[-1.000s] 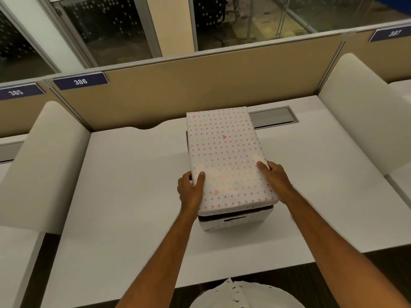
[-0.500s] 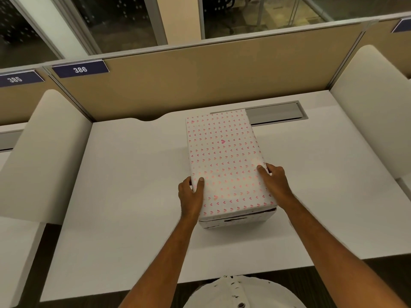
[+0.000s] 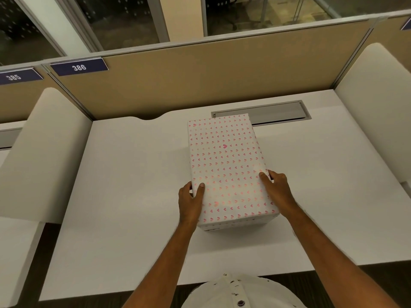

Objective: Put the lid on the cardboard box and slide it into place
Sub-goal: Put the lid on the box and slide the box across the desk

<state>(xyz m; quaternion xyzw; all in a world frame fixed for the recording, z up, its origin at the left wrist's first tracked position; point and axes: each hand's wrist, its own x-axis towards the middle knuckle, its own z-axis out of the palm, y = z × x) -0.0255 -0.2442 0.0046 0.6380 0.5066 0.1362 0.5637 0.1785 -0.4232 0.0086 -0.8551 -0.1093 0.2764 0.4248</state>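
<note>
1. While the heart-patterned lid covers the cardboard box on the white desk, the left hand clasps the lid's left edge, thumb on top, fingers down its side.
2. Only a sliver of box shows under the lid's near edge.
3. At the lid's right edge, the right hand grips likewise, thumb resting on top.

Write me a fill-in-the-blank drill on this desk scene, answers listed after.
1. The lid is patterned with small pink ____.
2. The sign on the partition above the desk reads ____.
3. The left hand and right hand grip the lid's two long ____.

Missing words: hearts; 386; sides
</note>
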